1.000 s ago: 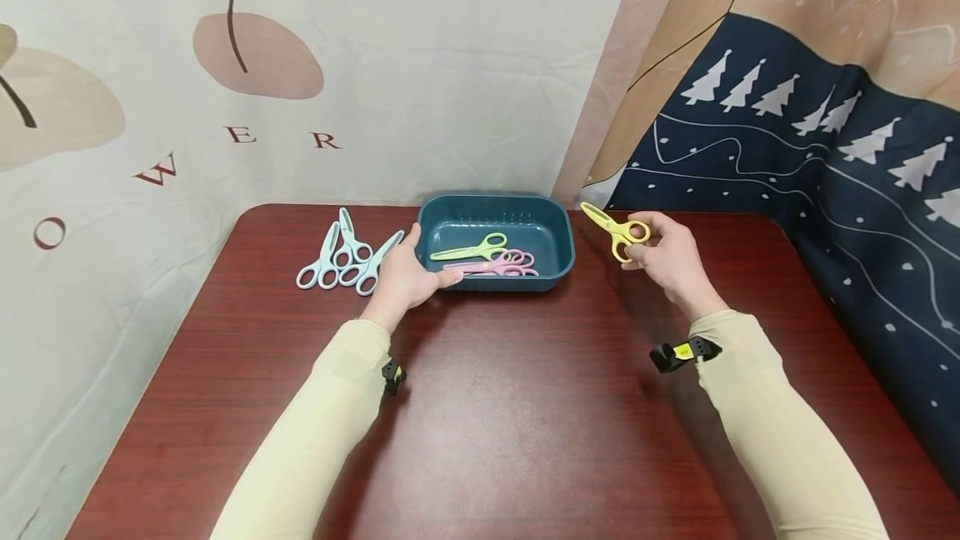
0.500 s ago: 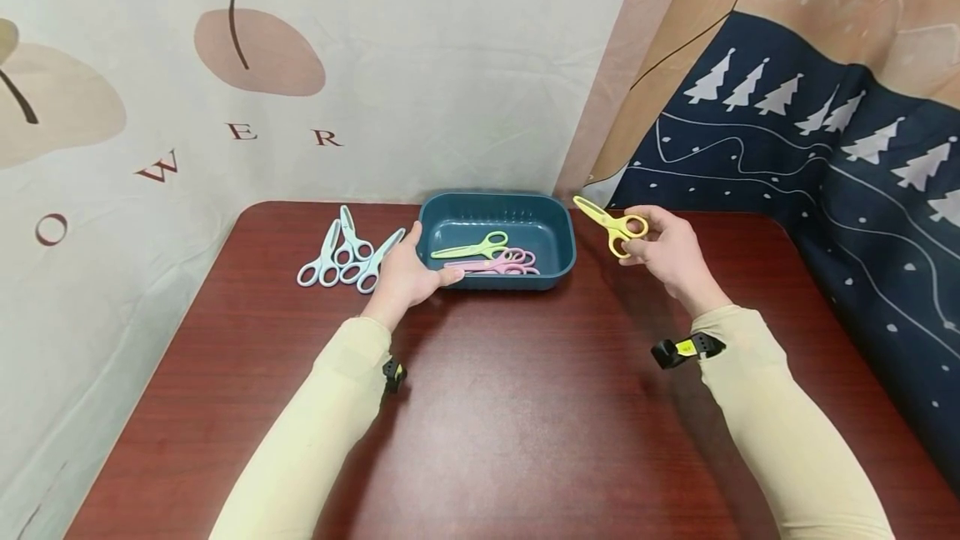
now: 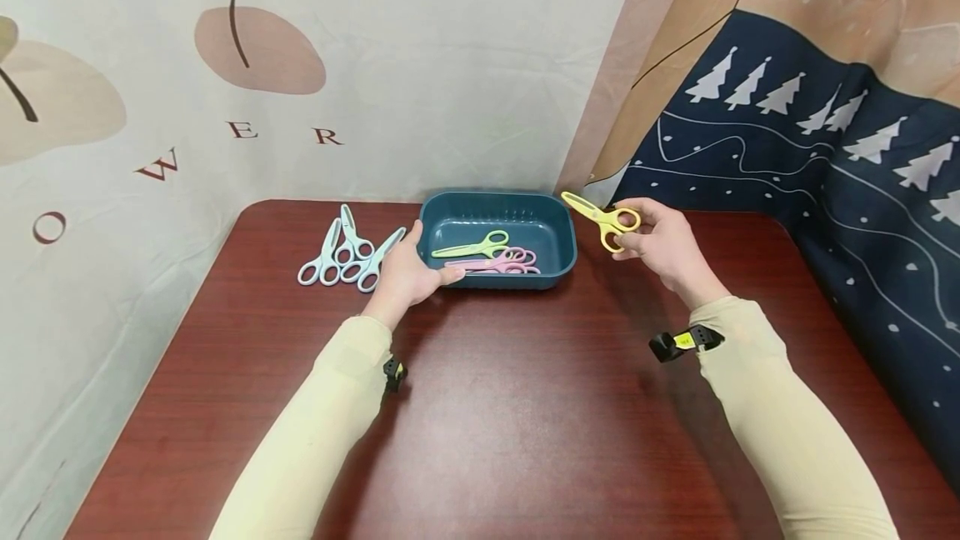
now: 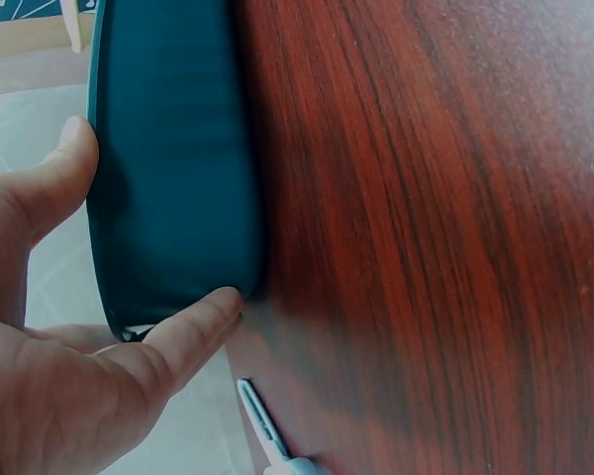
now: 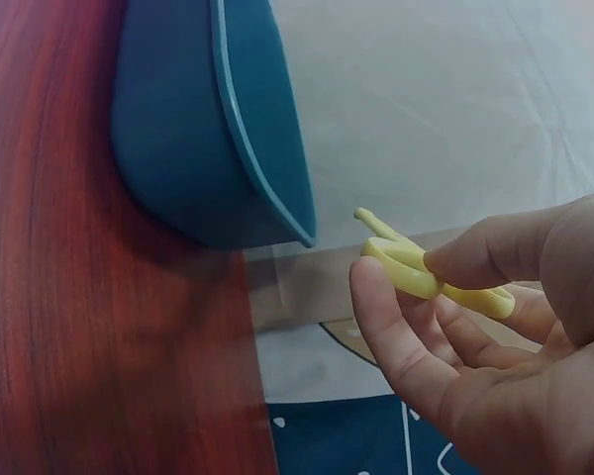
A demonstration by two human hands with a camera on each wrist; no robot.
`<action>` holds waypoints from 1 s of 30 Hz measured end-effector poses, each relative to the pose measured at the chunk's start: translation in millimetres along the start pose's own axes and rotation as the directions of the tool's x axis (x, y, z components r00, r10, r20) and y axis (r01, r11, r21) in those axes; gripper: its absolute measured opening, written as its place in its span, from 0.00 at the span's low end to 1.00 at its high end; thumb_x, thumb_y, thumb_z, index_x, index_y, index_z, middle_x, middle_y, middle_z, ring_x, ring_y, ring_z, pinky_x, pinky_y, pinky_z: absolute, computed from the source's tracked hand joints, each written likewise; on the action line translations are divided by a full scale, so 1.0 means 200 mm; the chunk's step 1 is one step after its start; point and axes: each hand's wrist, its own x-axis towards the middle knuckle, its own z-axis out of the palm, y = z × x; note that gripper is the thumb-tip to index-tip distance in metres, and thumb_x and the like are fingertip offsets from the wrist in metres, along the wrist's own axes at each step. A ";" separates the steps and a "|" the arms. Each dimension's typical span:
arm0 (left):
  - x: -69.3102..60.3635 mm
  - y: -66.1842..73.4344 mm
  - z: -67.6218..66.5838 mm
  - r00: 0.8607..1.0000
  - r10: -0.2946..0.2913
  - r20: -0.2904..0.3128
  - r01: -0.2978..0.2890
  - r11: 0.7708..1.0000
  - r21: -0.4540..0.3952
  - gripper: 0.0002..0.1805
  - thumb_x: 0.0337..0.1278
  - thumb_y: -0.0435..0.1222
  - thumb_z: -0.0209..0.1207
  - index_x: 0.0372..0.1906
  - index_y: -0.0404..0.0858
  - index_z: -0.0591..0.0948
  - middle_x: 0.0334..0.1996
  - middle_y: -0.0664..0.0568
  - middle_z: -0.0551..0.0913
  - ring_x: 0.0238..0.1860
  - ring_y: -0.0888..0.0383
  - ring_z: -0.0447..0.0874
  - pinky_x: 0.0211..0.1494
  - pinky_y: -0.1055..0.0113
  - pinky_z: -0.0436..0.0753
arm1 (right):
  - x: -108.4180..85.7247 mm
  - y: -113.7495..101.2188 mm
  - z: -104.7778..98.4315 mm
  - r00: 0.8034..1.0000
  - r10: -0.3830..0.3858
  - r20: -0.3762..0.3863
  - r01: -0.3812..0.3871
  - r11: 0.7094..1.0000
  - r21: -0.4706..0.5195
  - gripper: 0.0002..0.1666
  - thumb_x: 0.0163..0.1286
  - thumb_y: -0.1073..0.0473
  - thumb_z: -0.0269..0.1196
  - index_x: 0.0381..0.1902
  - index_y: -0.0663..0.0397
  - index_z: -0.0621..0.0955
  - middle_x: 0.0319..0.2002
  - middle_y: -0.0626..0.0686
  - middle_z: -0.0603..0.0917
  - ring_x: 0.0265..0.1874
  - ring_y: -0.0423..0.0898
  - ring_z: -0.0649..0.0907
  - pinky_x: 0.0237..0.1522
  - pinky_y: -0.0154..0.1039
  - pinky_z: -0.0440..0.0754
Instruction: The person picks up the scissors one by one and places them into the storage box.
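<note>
A dark teal bin (image 3: 555,280) stands at the back of the table, with green scissors (image 3: 471,250) and pink scissors (image 3: 491,263) lying inside. My left hand (image 3: 407,277) grips the bin's left end, its thumb at the front rim; in the left wrist view the fingers press the bin's wall (image 4: 178,158). Just right of the bin, my right hand (image 3: 663,247) pinches yellow scissors (image 3: 604,220) by the handles, blades toward the upper left. The right wrist view shows the yellow scissors (image 5: 406,275) between thumb and fingers, off the table.
Several pale blue scissors (image 3: 348,250) lie on the table left of my left hand. The brown table (image 3: 517,407) meets a light printed cloth (image 3: 450,107) behind and a navy cloth with white trees (image 3: 795,157) at the right.
My right hand has moved left and slightly up with the yellow scissors, closer to the bin's right end. My left hand and the bin have stayed in place.
</note>
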 end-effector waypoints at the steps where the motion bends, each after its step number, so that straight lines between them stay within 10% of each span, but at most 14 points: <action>1: 0.00 0.00 0.00 1.000 0.000 0.001 0.000 1.000 0.001 0.63 0.56 0.50 0.74 0.84 0.38 0.45 0.81 0.38 0.55 0.81 0.41 0.54 0.78 0.46 0.64 | 0.00 0.00 0.00 1.000 -0.003 0.002 0.003 1.000 0.002 0.30 0.70 0.75 0.61 0.70 0.68 0.72 0.53 0.65 0.78 0.40 0.45 0.84 0.41 0.35 0.89; 30: 0.00 0.00 0.00 1.000 -0.010 -0.004 0.010 1.000 -0.016 0.63 0.56 0.50 0.74 0.84 0.38 0.46 0.81 0.37 0.55 0.81 0.40 0.53 0.79 0.45 0.63 | 0.08 -0.10 0.10 0.995 -0.019 0.101 0.015 0.999 0.039 0.28 0.70 0.77 0.60 0.68 0.67 0.73 0.53 0.66 0.79 0.41 0.46 0.85 0.40 0.38 0.90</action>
